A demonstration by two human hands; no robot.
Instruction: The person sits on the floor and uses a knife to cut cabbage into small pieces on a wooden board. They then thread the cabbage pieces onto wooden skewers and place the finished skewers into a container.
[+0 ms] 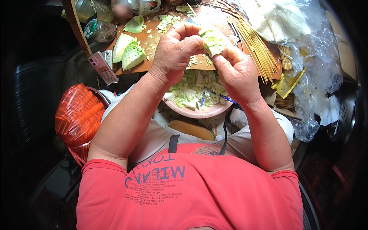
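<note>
My left hand (pixel 178 51) and my right hand (pixel 237 73) grip one small bundle of folded cabbage leaves (pixel 212 42) between thumbs and fingers, above the edge of a wooden board (pixel 149 61). A thin stick or skewer (pixel 194 13) points up and left behind the bundle; whether it passes through the leaves is hidden. Below my hands a pink basin (pixel 198 113) holds cut cabbage (pixel 198 89), with a blue patterned strip (pixel 227 98) lying across it. Cabbage wedges (pixel 133 56) rest on the board's left side, and a bunch of wooden skewers (pixel 256 50) lies to the right.
A phone (pixel 102 67) hangs by a wooden post (pixel 76 27) at left, near a jar (pixel 100 30). An orange-filled plastic bag (pixel 79 118) stands lower left. Metal tools (pixel 235 34) lie on the board. Clear plastic bags (pixel 327 57) and a yellow object (pixel 289 83) are at right.
</note>
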